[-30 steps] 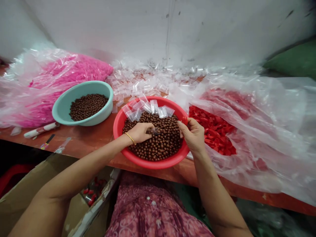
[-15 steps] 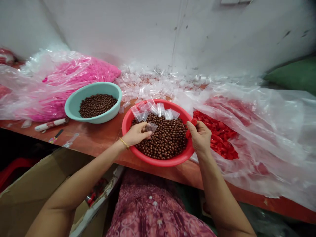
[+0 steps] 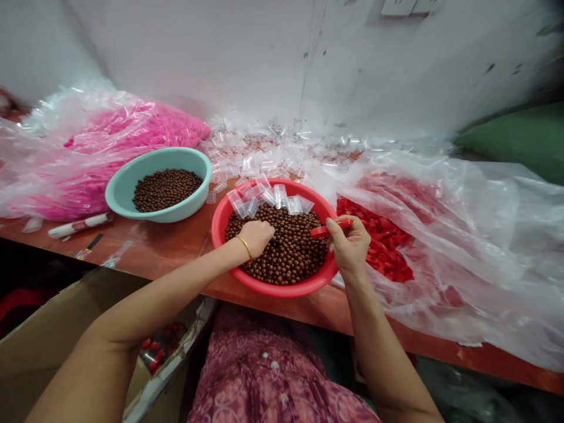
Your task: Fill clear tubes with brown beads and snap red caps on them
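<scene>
A red basin [image 3: 275, 291] holds many small round brown balls [image 3: 291, 252]. Several clear plastic tubes [image 3: 281, 196] lie on the balls along the basin's far side. My left hand [image 3: 258, 237] is closed and dips into the balls with its back toward me. The clear tube seen in it half a second ago is hidden by the fingers. At the basin's right rim, my right hand [image 3: 352, 241] pinches a red plastic cap [image 3: 321, 232], whose far end reaches over the balls. An opened bag of red plastic caps [image 3: 390, 252] lies just right of that hand.
A light-blue basin [image 3: 115, 205] of brown balls stands at left, before a bag of pink pieces [image 3: 141, 126]. Loose clear tubes [image 3: 251, 164] cover the table's back by the wall. A white marker [image 3: 81, 225] lies near the front edge, above a cardboard box [image 3: 53, 341].
My left hand has moved down into the balls and turned over, hiding the clear tube. My right hand has tilted the red cap so it points left over the basin. The view has shifted slightly.
</scene>
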Demonstrator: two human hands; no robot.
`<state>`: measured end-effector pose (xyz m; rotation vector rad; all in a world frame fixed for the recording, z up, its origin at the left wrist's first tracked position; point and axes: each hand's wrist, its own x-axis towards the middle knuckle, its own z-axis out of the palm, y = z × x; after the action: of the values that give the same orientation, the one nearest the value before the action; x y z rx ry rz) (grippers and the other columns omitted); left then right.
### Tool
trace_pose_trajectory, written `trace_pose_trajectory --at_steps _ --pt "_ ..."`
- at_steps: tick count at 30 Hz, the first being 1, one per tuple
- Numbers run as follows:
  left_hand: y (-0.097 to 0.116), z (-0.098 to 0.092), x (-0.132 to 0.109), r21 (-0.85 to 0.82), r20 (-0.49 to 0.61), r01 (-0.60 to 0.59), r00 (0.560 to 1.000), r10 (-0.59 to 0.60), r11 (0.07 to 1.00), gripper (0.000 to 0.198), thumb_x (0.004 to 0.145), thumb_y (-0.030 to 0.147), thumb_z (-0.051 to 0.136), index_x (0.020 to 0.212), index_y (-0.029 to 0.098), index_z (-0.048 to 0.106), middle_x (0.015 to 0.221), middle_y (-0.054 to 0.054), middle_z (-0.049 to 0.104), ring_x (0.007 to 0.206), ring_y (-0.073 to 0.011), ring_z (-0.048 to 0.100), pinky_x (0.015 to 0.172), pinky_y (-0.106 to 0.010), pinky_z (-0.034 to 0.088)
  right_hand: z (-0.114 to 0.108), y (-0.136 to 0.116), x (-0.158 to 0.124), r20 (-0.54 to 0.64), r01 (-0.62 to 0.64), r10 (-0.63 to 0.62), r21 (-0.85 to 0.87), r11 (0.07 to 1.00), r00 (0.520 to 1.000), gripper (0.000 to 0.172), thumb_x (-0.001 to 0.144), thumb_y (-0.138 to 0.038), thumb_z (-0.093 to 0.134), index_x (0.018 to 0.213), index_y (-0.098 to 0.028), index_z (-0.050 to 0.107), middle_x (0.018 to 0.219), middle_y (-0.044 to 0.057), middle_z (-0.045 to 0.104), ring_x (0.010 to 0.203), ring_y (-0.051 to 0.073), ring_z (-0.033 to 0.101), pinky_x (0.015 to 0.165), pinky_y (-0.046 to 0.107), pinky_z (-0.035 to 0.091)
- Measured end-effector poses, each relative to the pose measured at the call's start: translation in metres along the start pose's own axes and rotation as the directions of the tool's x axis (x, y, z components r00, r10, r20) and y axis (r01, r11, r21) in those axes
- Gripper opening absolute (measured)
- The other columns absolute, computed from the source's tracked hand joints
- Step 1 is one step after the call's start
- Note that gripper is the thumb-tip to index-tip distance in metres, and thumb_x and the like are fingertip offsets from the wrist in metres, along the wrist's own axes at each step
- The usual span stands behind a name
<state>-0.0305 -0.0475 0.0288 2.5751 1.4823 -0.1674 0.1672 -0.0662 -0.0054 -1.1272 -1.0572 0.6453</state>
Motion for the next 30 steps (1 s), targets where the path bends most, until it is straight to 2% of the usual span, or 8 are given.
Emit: trace_pose_trajectory --at_steps 3,4,6,8,10,16,21,30 --pt "-0.011 0.002 0.003 -0.343 -0.036 -0.002 0.999 -0.011 0.939 0.014 0.075 0.013 0.056 0.087 0.012 0.064 0.089 -0.009 0.068 0.089 -0.0231 0.063 0.08 -0.034 0.048 0.0 -0.004 -0.002 0.02 -0.019 0.018 0.035 0.999 1.0 0.026 0.069 -0.035 0.069 0.067 -0.02 0.048 0.039 -0.011 0.046 0.029 0.006 0.041 0.034 0.018 0.032" --pt "-0.015 0.003 0.001 -0.544 -0.038 0.0 0.999 -0.024 0.839 0.014 0.073 0.014 0.06 0.086 0.012 0.063 0.085 -0.007 0.068 0.085 -0.0208 0.063 0.079 -0.033 0.048 0.0 -0.005 -0.002 0.02 -0.008 0.007 0.051 0.999 1.0 0.026 0.068 -0.034 0.07 0.066 -0.02 0.048 0.038 -0.011 0.047 0.029 0.007 0.043 0.035 0.018 0.034" --pt "-0.02 0.003 -0.005 -0.88 -0.004 0.02 0.999 -0.048 0.475 0.018 0.069 0.016 0.064 0.086 0.011 0.058 0.082 -0.005 0.067 0.08 -0.0164 0.064 0.077 -0.03 0.049 0.0 -0.006 -0.003 0.013 0.01 -0.012 0.093 0.996 1.0 0.027 0.067 -0.033 0.071 0.064 -0.019 0.049 0.038 -0.01 0.049 0.03 0.007 0.046 0.036 0.018 0.038" --pt "-0.021 0.004 -0.015 -0.987 0.051 0.058 0.997 -0.049 0.148 0.025 0.068 0.02 0.067 0.088 0.012 0.054 0.085 -0.005 0.066 0.078 -0.0143 0.064 0.074 -0.028 0.049 0.0 -0.006 -0.004 -0.001 0.011 -0.011 0.138 0.99 1.0 0.028 0.065 -0.033 0.073 0.063 -0.019 0.048 0.039 -0.01 0.052 0.03 0.008 0.048 0.037 0.018 0.04" --pt "-0.018 0.004 -0.026 -0.998 0.066 0.066 0.996 -0.064 0.001 0.032 0.065 0.024 0.071 0.087 0.013 0.052 0.086 -0.005 0.065 0.077 -0.0136 0.063 0.07 -0.026 0.049 -0.002 -0.005 -0.004 -0.01 0.005 -0.003 0.183 0.983 1.0 0.029 0.064 -0.032 0.073 0.062 -0.02 0.047 0.04 -0.009 0.054 0.031 0.009 0.05 0.037 0.019 0.042" --pt "-0.005 0.008 -0.043 -0.996 -0.023 -0.035 0.99 -0.141 -0.082 0.04 0.058 0.024 0.077 0.091 0.012 0.057 0.082 -0.001 0.062 0.072 -0.0088 0.057 0.067 -0.022 0.047 -0.001 -0.009 -0.006 0.101 -0.103 0.086 0.176 0.979 0.991 0.026 0.064 -0.033 0.072 0.071 -0.02 0.05 0.046 -0.008 0.059 0.035 0.01 0.055 0.04 0.021 0.045" --pt "-0.001 0.017 -0.042 -0.99 0.029 0.009 0.99 -0.14 -0.141 0.042 0.061 0.031 0.076 0.093 0.012 0.056 0.079 0.0 0.06 0.066 -0.0076 0.056 0.063 -0.021 0.047 0.016 -0.021 -0.015 0.335 -0.24 0.206 0.063 0.969 0.919 0.033 0.07 -0.04 0.066 0.095 -0.019 0.062 0.068 -0.002 0.066 0.044 0.008 0.055 0.046 0.023 0.048" --pt "0.003 0.021 -0.045 -0.999 -0.006 0.0 0.994 -0.107 0.05 0.035 0.068 0.028 0.065 0.097 0.014 0.051 0.082 -0.002 0.06 0.062 -0.0089 0.055 0.054 -0.021 0.044 0.034 -0.032 -0.024 0.556 -0.188 0.175 -0.034 0.981 0.813 0.031 0.075 -0.038 0.06 0.1 -0.02 0.065 0.069 -0.003 0.06 0.044 0.005 0.043 0.041 0.019 0.039"
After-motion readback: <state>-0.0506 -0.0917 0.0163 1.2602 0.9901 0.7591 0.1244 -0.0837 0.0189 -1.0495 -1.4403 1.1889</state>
